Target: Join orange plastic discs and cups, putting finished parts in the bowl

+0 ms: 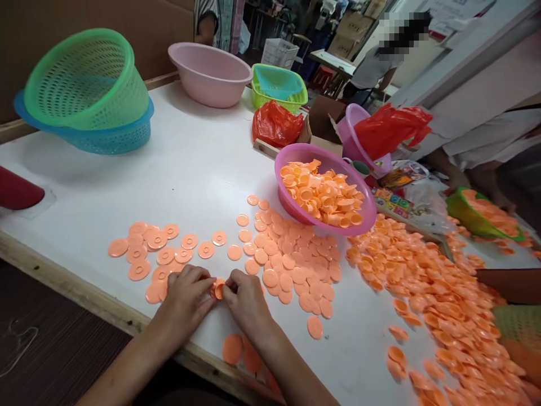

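At the near edge of the white table: close fingertip work on now, right among the scattered discs.
Left hand: curled inward, gripping one side of a small orange piece between thumb and fingers.
Right hand: closed up opposite, pinching the same piece from the other side.
Small orange piece: caught between both sets of fingertips, round opening showing, rest covered by fingers, exact shape impossible to tell.
Ringed discs: spread beyond the left hand, some overlapping, some apart.
Plain-looking discs: massed thick beyond the right hand, reaching toward the bright pink bowl.
Bright pink bowl: loaded with orange cup-like pieces.
Loose heap: sprawling down the right side, orange all the way.
Far left: green basket tilted inside a blue basket.
Far right: co-worker's arms near a green bowl, blurred.
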The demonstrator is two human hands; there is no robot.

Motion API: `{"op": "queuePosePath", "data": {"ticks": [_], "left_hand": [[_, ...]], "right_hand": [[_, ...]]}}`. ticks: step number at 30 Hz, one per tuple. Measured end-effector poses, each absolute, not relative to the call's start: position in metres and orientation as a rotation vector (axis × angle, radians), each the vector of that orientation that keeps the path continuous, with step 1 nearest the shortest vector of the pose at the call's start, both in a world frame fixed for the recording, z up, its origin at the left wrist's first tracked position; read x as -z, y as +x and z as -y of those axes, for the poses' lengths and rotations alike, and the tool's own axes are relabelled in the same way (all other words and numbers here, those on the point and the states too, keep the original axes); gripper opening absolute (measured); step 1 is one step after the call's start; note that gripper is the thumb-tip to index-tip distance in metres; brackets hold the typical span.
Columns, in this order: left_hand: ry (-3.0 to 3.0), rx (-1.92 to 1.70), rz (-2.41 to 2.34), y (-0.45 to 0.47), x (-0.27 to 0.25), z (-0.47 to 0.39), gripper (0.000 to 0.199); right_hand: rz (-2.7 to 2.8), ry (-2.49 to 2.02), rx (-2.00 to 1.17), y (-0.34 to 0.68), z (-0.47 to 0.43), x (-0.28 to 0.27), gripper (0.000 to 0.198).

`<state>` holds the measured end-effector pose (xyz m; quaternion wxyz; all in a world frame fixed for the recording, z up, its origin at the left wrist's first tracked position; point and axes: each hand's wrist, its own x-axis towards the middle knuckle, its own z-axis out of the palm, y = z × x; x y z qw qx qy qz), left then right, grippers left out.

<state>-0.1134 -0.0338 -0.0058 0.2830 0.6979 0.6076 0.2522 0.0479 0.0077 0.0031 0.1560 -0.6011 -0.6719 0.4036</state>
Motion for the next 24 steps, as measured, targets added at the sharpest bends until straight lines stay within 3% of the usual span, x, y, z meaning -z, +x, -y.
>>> {"op": "queuePosePath", "data": {"ticks": [2, 6, 10, 20, 24], "left_hand": [[1.712, -0.724, -1.582, -0.112, 0.002, 0.030, 0.025], [1.548, -0.738, -1.591, -0.102, 0.003, 0.022, 0.013], [1.529, -0.832, -1.576, -0.098, 0.012, 0.021, 0.025], [1.724, -0.553, -1.637, -0.108, 0.007, 0.002, 0.024], [1.847, -0.697, -1.726, -0.123, 0.008, -0.027, 0.033]], "right_hand": [[1.967, -1.746, -1.135, 0.047, -0.009, -0.005, 0.017], [2.095, -1.762, -1.040, 0.043, -0.009, -0.008, 0.019], [2.181, -1.730, -0.937, 0.038, -0.008, -0.007, 0.021], [1.824, -1.698, -1.191, 0.044, 0.002, 0.003, 0.014], [1.466, -1.581, -1.404, 0.081, -0.040, -0.031, 0.013]]}}
